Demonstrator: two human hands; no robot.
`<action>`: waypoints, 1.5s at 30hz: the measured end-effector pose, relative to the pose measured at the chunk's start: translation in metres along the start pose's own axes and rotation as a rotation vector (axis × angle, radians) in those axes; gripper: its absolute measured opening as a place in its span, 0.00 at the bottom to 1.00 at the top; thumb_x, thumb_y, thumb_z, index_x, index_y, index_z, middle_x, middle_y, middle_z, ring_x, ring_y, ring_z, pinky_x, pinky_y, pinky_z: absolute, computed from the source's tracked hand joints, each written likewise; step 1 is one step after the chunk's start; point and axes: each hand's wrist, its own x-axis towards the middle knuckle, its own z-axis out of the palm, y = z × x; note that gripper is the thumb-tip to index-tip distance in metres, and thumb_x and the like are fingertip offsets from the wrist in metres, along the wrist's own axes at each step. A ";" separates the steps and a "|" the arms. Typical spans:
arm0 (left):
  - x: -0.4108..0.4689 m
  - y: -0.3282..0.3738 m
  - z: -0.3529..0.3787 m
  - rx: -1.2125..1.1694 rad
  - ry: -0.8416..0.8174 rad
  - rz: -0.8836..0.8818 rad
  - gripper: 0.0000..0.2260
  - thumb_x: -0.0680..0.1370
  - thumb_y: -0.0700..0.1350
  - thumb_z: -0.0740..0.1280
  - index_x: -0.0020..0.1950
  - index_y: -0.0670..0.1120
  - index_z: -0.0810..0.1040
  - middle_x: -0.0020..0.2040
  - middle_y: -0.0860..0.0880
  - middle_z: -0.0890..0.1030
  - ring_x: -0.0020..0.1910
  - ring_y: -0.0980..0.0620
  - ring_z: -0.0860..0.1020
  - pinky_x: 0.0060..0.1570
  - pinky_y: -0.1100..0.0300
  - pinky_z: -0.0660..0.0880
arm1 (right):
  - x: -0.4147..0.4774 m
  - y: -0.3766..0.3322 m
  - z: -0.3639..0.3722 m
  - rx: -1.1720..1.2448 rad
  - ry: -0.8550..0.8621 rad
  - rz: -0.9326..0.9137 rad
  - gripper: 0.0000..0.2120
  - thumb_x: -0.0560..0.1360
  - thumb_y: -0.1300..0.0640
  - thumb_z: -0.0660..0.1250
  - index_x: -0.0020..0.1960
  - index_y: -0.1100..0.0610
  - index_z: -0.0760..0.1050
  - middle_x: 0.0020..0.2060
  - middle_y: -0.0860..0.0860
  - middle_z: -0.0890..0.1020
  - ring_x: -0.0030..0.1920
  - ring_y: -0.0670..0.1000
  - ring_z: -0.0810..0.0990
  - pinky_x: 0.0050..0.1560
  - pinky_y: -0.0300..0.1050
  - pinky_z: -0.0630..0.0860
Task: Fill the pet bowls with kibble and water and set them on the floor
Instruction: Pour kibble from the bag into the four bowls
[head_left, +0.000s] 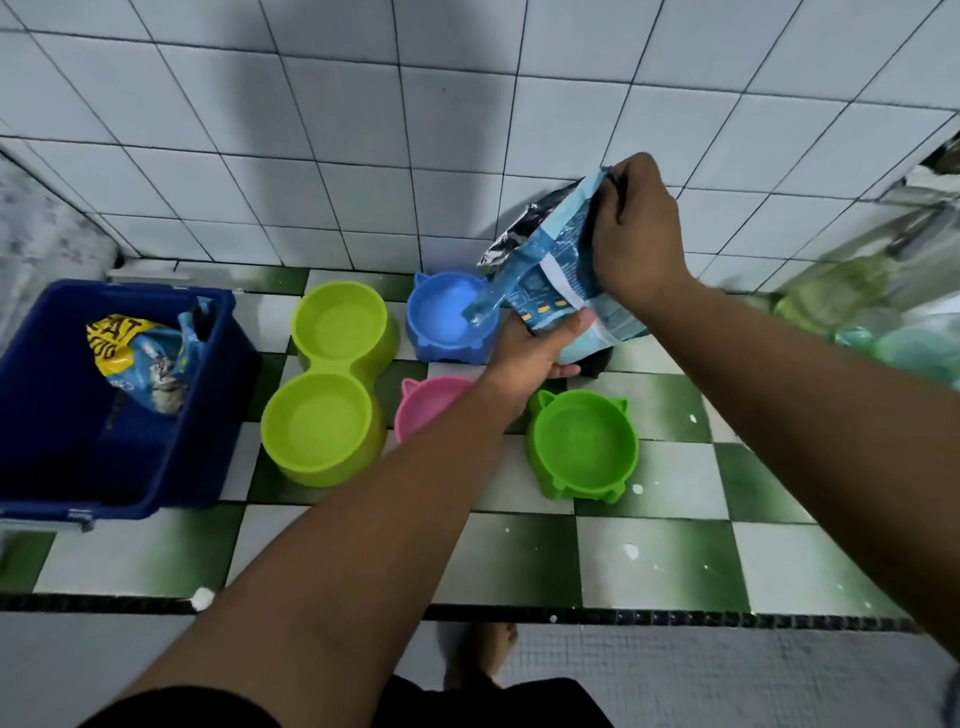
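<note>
Kibble bag (563, 260) is tilted, its opening above the blue bowl (441, 317) on the checkered counter (675, 551). My left hand (535, 348) grasps its lower side; my right hand (639, 228) grips its raised end.

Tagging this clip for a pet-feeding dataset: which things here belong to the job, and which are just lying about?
In the job: light-blue foil kibble bag, gripped by left hand and right hand; blue cat-eared plastic bowl; lime-green double plastic bowl; pink cat-eared plastic bowl; green cat-eared plastic bowl.
Lying about: dark-blue plastic bin; yellow-and-blue cat food bag inside it; blurred green items at right.
</note>
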 end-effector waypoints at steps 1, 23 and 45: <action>0.002 -0.002 0.004 -0.024 0.010 0.002 0.09 0.78 0.44 0.74 0.55 0.50 0.78 0.52 0.48 0.85 0.51 0.47 0.84 0.54 0.38 0.82 | 0.002 0.000 0.002 -0.011 -0.004 -0.006 0.05 0.83 0.60 0.55 0.51 0.61 0.68 0.40 0.53 0.75 0.39 0.53 0.71 0.38 0.41 0.59; 0.038 -0.018 0.016 -0.330 -0.022 -0.198 0.16 0.81 0.48 0.70 0.67 0.46 0.75 0.62 0.41 0.79 0.60 0.39 0.79 0.61 0.36 0.77 | 0.023 -0.002 0.038 -0.233 -0.212 -0.146 0.08 0.83 0.59 0.54 0.55 0.63 0.69 0.44 0.55 0.74 0.41 0.55 0.71 0.39 0.44 0.60; 0.044 -0.017 0.017 -0.453 0.015 -0.191 0.23 0.81 0.52 0.69 0.72 0.41 0.72 0.61 0.39 0.79 0.59 0.37 0.79 0.49 0.41 0.83 | 0.039 -0.006 0.058 -0.289 -0.279 -0.234 0.10 0.83 0.58 0.55 0.57 0.65 0.70 0.49 0.62 0.79 0.43 0.56 0.70 0.41 0.47 0.61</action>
